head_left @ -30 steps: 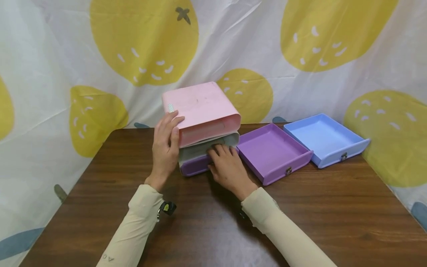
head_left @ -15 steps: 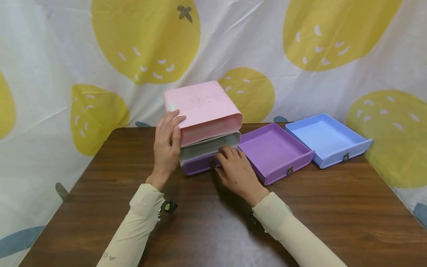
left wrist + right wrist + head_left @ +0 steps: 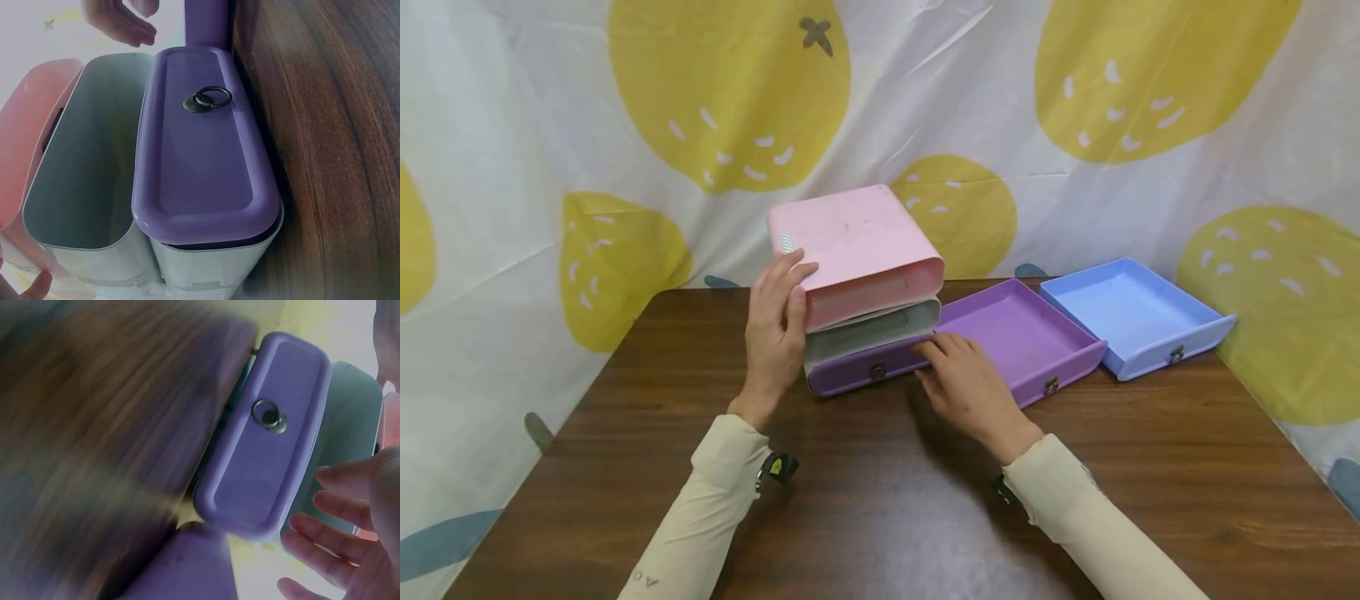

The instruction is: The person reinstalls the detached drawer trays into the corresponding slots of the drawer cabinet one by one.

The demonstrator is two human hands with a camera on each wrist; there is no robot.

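A stack of drawer casings stands tilted on the table, a pink casing [image 3: 853, 237] on top and a grey-green casing [image 3: 872, 332] below it, both without a drawer in front. At the bottom a purple drawer [image 3: 842, 372] sits pushed in, its dark ring pull [image 3: 206, 100] hanging on the front. My left hand [image 3: 775, 321] rests against the pink casing's left front corner, fingers extended over its top edge and thumb by the opening. Holding nothing, my right hand [image 3: 966, 387] hovers at the stack's right end, fingers spread in the right wrist view.
An empty loose purple drawer [image 3: 1007, 325] lies just right of the stack, partly behind my right hand. Beyond it is an empty light blue drawer [image 3: 1138, 304]. A lemon-print cloth [image 3: 722, 83] hangs behind the brown wooden table [image 3: 850, 517].
My right hand has drawn back to the right from the bottom drawer's front, uncovering its ring pull. My left hand has stayed on the pink casing.
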